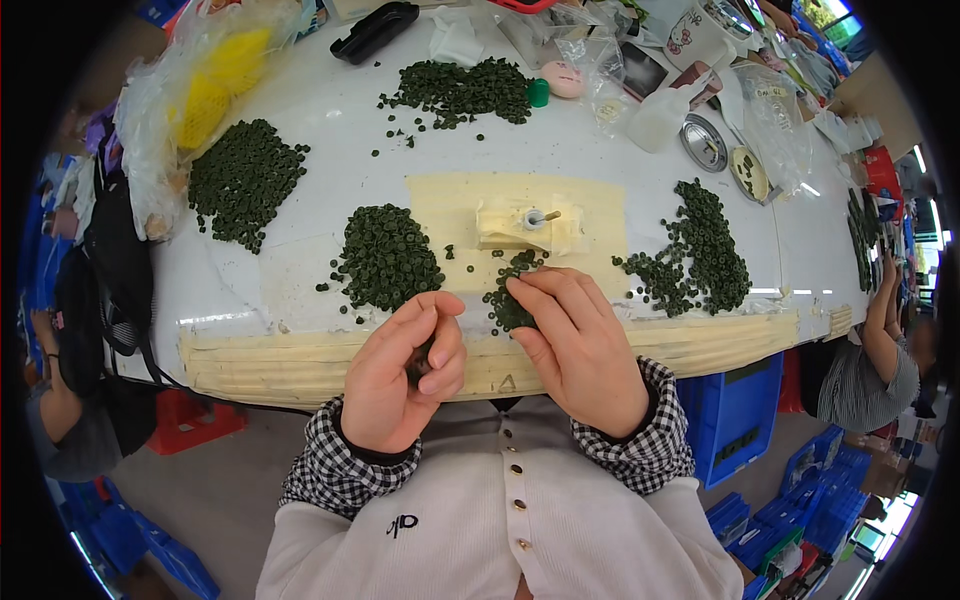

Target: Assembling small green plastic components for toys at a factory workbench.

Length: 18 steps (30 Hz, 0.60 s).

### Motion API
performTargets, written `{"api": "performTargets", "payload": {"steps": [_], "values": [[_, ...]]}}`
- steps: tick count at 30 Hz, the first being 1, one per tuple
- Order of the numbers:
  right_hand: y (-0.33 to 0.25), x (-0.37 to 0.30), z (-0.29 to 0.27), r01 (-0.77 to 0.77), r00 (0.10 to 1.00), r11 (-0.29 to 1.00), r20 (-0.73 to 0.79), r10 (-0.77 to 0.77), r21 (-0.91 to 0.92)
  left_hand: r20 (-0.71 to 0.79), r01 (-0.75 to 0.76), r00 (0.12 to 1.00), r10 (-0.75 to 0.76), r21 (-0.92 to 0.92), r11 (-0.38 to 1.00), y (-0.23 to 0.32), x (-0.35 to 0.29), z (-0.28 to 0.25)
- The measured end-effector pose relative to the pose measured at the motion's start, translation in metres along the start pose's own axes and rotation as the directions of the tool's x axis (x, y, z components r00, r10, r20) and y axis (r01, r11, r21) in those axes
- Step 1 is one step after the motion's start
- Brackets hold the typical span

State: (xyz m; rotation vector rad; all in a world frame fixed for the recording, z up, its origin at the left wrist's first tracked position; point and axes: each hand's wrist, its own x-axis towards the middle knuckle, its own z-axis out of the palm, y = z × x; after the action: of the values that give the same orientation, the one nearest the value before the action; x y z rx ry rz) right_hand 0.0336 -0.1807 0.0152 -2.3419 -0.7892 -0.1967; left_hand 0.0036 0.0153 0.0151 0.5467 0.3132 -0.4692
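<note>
My left hand (402, 372) is curled near the table's front edge, its fingers closed around dark green pieces (421, 358) that show partly in the palm. My right hand (585, 360) reaches over a small heap of dark green rubber rings (508, 306). Its fingertips touch the heap's right side, with thumb and forefinger apart. Just beyond the heap stands a taped block (500, 228) with a round white piece and a short metal pin (548, 216). Left of it lies a larger heap of green rings (388, 258).
More green pieces lie in a right heap (710, 250), a far-left heap (248, 180) and a back heap (458, 90). A plastic bag with yellow netting (215, 90), a round metal lid (703, 143) and a white cup (700, 45) stand around. Blue crate (735, 420) below. Other people sit at both sides.
</note>
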Motion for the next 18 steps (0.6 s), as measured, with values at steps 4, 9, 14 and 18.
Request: {"api": "performTargets", "payload": {"steps": [4, 9, 14, 18], "values": [[0.007, -0.003, -0.012, -0.05, 0.982, 0.998, -0.185, 0.045, -0.025, -0.064, 0.009, 0.998, -0.008, 0.017, 1.0, -0.001, 0.0, 0.001], [0.019, -0.011, -0.016, -0.114, 0.978, 0.987, -0.187, 0.091, -0.117, 0.05, 0.063, 0.997, -0.065, 0.04, 0.997, 0.003, -0.001, -0.004], [0.017, -0.008, -0.012, -0.078, 0.989, 0.986, -0.135, 0.058, -0.149, 0.118, 0.036, 0.992, -0.037, 0.008, 0.999, -0.001, 0.0, -0.012], [0.018, -0.003, -0.004, -0.079, 0.989, 0.977, -0.136, 0.053, -0.196, 0.066, 0.036, 0.997, -0.032, -0.059, 0.998, -0.003, -0.001, -0.006]]}}
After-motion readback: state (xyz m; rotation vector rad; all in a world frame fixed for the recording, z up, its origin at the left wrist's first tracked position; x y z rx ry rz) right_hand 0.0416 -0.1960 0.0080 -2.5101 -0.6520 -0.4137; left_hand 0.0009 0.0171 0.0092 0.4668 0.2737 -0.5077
